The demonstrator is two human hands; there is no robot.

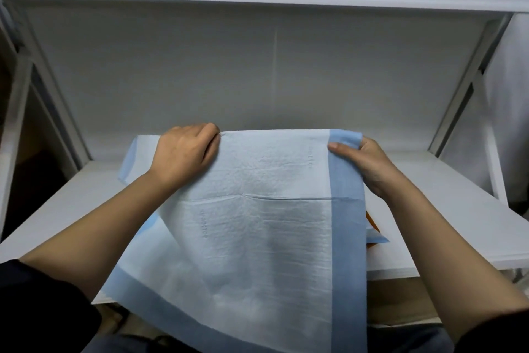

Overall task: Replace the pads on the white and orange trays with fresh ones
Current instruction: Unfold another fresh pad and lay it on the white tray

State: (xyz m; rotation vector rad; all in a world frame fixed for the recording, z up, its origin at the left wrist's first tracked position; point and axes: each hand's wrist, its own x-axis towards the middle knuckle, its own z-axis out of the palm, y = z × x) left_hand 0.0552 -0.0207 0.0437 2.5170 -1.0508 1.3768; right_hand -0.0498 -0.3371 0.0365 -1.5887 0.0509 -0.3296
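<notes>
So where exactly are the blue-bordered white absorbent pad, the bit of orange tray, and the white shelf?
Blue-bordered white absorbent pad (257, 238): head view, on its white quilted middle.
Orange tray (372, 222): head view, on the sliver showing beside the pad's right edge.
White shelf (446, 209): head view, on its bare top at right.

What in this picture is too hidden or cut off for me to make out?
- Orange tray: in the head view only a sliver shows; the pad covers the rest.
- White tray: none can be told apart under the pad.
- Left hand fingertips: curled over the pad's far edge.
- Pad's near edge: cut off by the bottom of the frame.
- Embossed lettering on the pad: too faint to read.
</notes>
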